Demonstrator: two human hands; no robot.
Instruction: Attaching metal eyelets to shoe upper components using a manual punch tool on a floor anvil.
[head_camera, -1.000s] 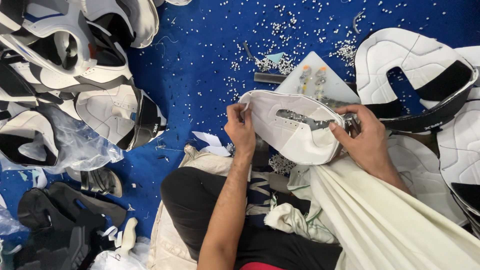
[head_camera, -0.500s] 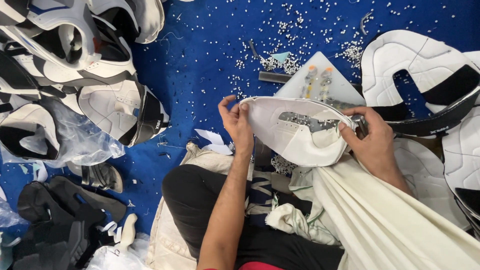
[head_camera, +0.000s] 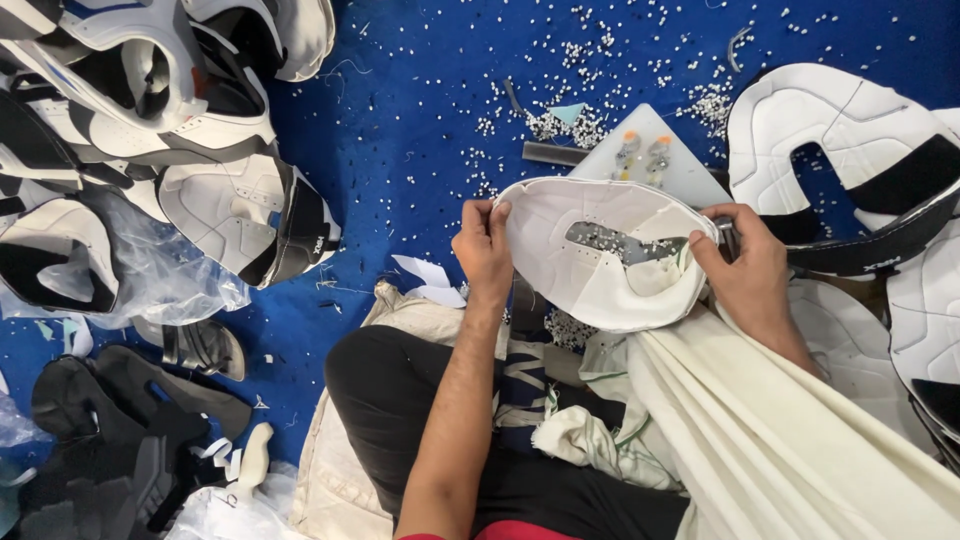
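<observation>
Hands pinch opposite rims of the white shoe upper (head_camera: 600, 265): left hand (head_camera: 483, 250) at nine o'clock, right hand (head_camera: 745, 275) at three. Open blue floor (head_camera: 400, 150) lies toward eleven.

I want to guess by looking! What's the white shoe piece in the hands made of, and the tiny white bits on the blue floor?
The white shoe upper looks like smooth, matte leather or imitation leather: it curves without creasing and shows rows of small punched holes. The little white bits look like small punched-out scraps, probably the same material; too small to be sure.
</observation>
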